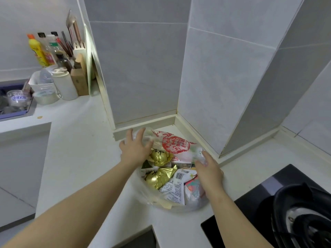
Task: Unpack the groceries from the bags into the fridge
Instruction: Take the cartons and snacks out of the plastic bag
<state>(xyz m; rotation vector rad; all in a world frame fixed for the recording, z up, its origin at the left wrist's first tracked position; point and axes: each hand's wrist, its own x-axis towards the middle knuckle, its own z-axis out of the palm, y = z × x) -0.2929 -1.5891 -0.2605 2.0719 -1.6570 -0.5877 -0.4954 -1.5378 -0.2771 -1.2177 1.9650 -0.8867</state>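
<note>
Between hands (135, 149) (208, 173), half-hidden packets (176, 187) in bag (180, 208)

The bag (176, 144) is made of thin clear plastic, glossy and crinkled, and is printed in red. The gold packets (159, 177) inside it are wrapped in shiny foil, creased all over. The white packets (176, 189) beside them are smooth and printed; film or paper cannot be told. The tabletop (80, 149) is finished in smooth, matt white. The wall tiles (143, 68) are grey and smooth, with a faint sheen. The hob (250, 199) is faced with glossy black glass, and its pan support (286, 196) is of dull black metal. The knife block (79, 77) is made of pale bare wood. The yellow bottle (35, 49) is of glossy plastic, the white jug (64, 86) of matt plastic, the sink rim (18, 115) of dull metal.
</note>
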